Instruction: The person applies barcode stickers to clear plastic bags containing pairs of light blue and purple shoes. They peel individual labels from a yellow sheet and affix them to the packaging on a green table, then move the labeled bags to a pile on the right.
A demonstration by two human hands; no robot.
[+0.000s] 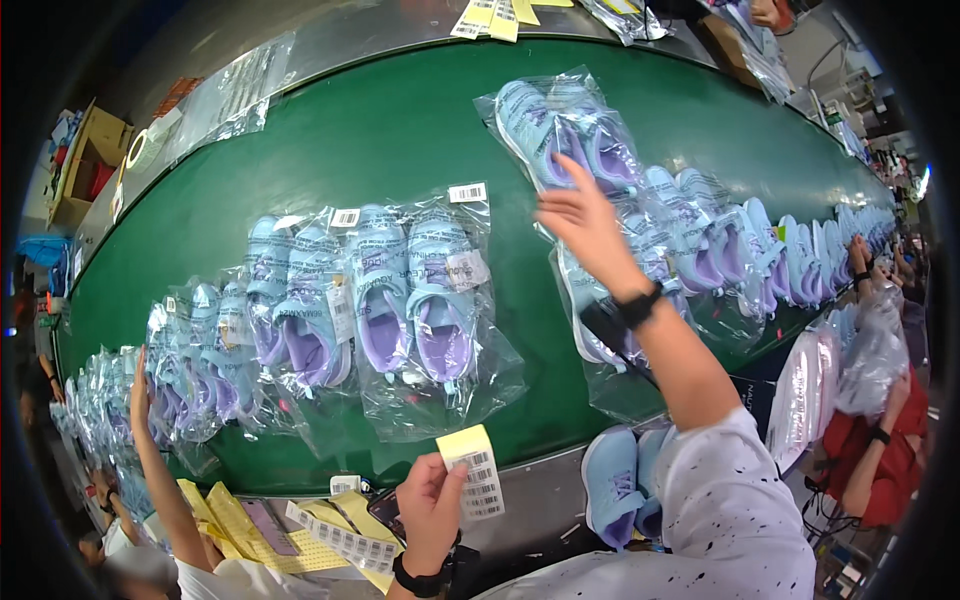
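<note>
My right hand (585,225) reaches out over the green conveyor belt (400,130), fingers apart, with its fingertips on a clear plastic bag holding a pair of light blue and purple shoes (545,115). A black band sits on that wrist. My left hand (428,510) is low at the near edge, pinching a small strip of yellow and white barcode labels (478,478). Just beyond it lies a row of several bagged shoe pairs (400,300), each bearing a white barcode sticker.
More bagged shoes run along the belt to the far right (790,250) and far left (180,370). An unbagged blue pair (615,480) sits near my right elbow. Yellow label sheets (330,535) lie at the near edge. A co-worker's arm (160,450) reaches in at left; a person in red (880,450) stands right.
</note>
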